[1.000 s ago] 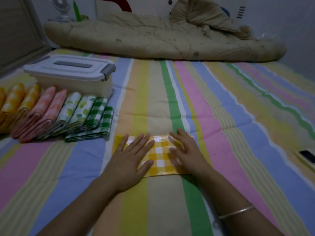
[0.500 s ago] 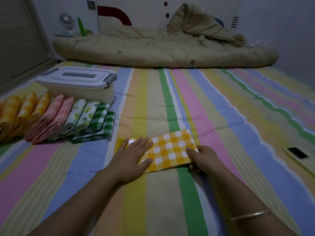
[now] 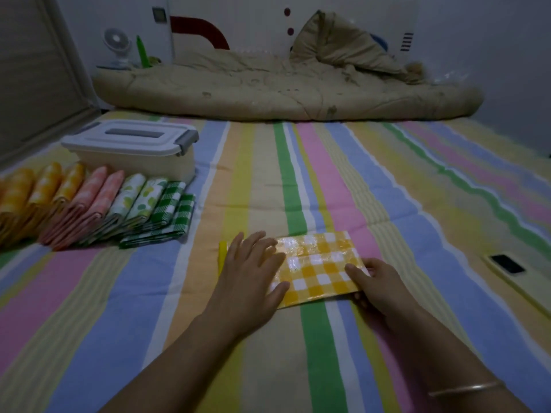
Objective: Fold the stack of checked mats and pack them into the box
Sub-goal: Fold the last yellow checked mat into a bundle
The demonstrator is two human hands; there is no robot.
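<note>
A dim room, and a broad striped sheet (image 3: 387, 204) in pink, blue, green and yellow covers the whole surface. Along the far wall lies a rumpled beige quilt (image 3: 268, 90), with a small white fan (image 3: 116, 46) in the corner behind it. On the left sits the box (image 3: 131, 150), its white lid on and its grey latches down. Just in front of it, a row of folded mats (image 3: 98, 210) leans together: yellow, pink, leaf-print and green check. In the middle lies the yellow checked mat (image 3: 322, 269), folded to a strip. The left hand (image 3: 250, 281) lies flat on the mat's left end, fingers (image 3: 259, 242) straight and spread. The right hand (image 3: 378, 284) pinches the right end, thumb on top and fingers tucked beneath. A dark phone (image 3: 507, 263) lies off to the right. There's a thin bangle (image 3: 465, 389) on the right wrist.
</note>
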